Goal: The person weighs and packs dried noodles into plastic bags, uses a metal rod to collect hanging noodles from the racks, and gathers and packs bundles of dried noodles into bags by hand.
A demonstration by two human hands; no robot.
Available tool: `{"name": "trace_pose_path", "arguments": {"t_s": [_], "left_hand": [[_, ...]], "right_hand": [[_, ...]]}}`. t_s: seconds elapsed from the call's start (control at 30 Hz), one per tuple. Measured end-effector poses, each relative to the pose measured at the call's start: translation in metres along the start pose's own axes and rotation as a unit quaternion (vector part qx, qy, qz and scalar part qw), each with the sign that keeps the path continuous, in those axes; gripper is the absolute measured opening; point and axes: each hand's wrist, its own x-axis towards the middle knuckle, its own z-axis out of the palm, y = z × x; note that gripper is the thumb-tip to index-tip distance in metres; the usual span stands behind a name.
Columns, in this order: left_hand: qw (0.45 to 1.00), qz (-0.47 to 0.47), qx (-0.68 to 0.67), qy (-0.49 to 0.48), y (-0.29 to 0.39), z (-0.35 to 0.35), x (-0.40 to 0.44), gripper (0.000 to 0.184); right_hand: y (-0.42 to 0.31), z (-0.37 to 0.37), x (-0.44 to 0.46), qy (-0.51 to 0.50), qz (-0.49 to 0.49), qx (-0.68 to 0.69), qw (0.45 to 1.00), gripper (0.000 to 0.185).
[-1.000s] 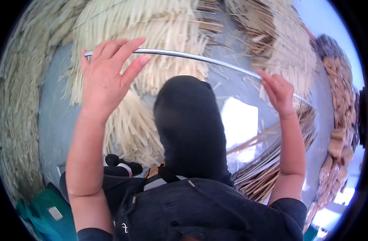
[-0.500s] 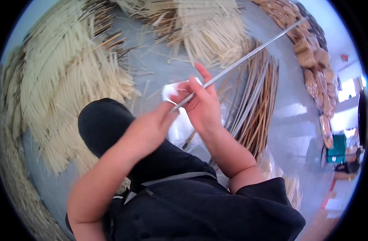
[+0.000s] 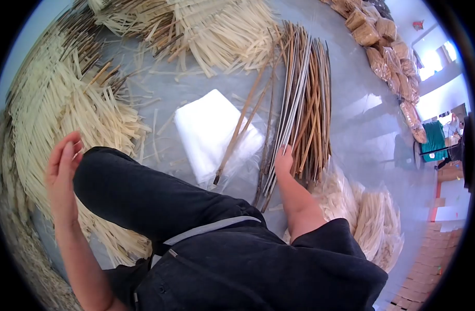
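Note:
My left hand [image 3: 63, 168] is raised beside my left knee, over pale flat strips [image 3: 108, 124]. Nothing shows in it; its fingers point up, loosely bent and apart from the thumb. On the right, my right hand [image 3: 283, 160] is down at the near part of a bundle of long thin brown sticks [image 3: 312, 114]. Its fingers, partly hidden, close around slim grey rods [image 3: 292, 111] along the bundle's left side. Left of the bundle, a few loose brown sticks [image 3: 236, 135] lie across a folded white sheet [image 3: 201, 129] with clear plastic at its edge.
More pale strips [image 3: 227, 36] with dark stick ends lie at the far side. Clear bags of pale strips [image 3: 367, 217] sit near my right elbow. Wrapped brown packages [image 3: 388, 57] line the right wall, near a green object [image 3: 433, 137]. My bent leg [image 3: 149, 192] lies in front.
The long grey rod is out of my left hand, which has moved left and away. My right hand has moved down to the bundle. The view has shifted, uncovering the white sheet.

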Motion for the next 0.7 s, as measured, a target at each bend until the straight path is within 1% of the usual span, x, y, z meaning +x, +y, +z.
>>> {"name": "trace_pose_path", "arguments": {"t_s": [0.03,0.07,0.13,0.17,0.2,0.27,0.3,0.33,0.37,0.4,0.43,0.47,0.53,0.57,0.63,0.67,0.7], "left_hand": [[0.999,-0.006,-0.013,0.039,-0.007,-0.012,-0.003,0.029],[0.997,-0.014,-0.025,0.077,-0.012,-0.023,-0.006,0.031],[0.995,-0.029,-0.021,0.091,-0.018,-0.041,-0.016,0.032],[0.993,-0.039,-0.024,0.108,-0.022,-0.049,-0.021,0.033],[0.993,-0.04,-0.021,0.107,-0.025,-0.056,-0.025,0.033],[0.988,-0.056,-0.009,0.146,-0.031,-0.067,-0.035,0.035],[0.988,-0.058,-0.007,0.146,-0.033,-0.073,-0.04,0.035],[0.984,-0.059,-0.008,0.17,-0.036,-0.079,-0.045,0.036],[0.979,-0.059,-0.01,0.195,-0.04,-0.085,-0.05,0.036],[0.979,-0.063,-0.006,0.194,-0.045,-0.094,-0.055,0.036],[0.979,-0.059,-0.024,0.195,-0.051,-0.103,-0.059,0.038],[0.978,-0.055,-0.043,0.196,-0.056,-0.111,-0.062,0.04],[0.977,-0.066,-0.04,0.198,-0.068,-0.124,-0.064,0.04],[0.976,-0.077,-0.038,0.202,-0.072,-0.125,-0.067,0.041],[0.975,-0.089,-0.032,0.201,-0.075,-0.119,-0.069,0.039],[0.974,-0.095,-0.035,0.201,-0.076,-0.116,-0.068,0.038],[0.975,-0.092,-0.045,0.198,-0.076,-0.112,-0.068,0.038]], "right_hand": [[0.014,0.004,-0.003,-0.031,0.047,-0.061,0.997,0.03],[0.018,0.004,-0.004,-0.035,0.051,-0.062,0.996,0.03],[0.015,0.004,-0.006,0.003,0.101,-0.147,0.984,0.044],[0.03,0.006,0.006,-0.027,0.096,-0.143,0.985,0.058],[0.034,0.003,0.012,-0.029,0.098,-0.143,0.984,0.058],[0.037,-0.003,0.02,0.025,0.018,-0.224,0.974,0.058],[0.032,-0.013,0.015,0.037,0.014,-0.221,0.974,0.056],[0.026,-0.023,0.01,0.049,0.009,-0.219,0.974,0.055],[0.011,-0.045,-0.003,-0.055,0.09,-0.173,0.979,0.057],[0.007,-0.059,-0.018,-0.159,0.171,-0.124,0.964,0.06],[0.029,-0.055,-0.037,-0.199,0.194,-0.124,0.953,0.066],[0.053,-0.049,-0.056,-0.238,0.216,-0.123,0.939,0.075],[0.059,-0.04,-0.096,-0.293,0.216,-0.066,0.929,0.089],[0.063,-0.031,-0.111,-0.296,0.217,-0.068,0.928,0.089],[0.07,-0.009,-0.139,-0.236,0.212,-0.119,0.941,0.087],[0.072,0.001,-0.144,-0.239,0.211,-0.116,0.941,0.087],[0.073,0.01,-0.146,-0.246,0.237,-0.132,0.93,0.083]]}}
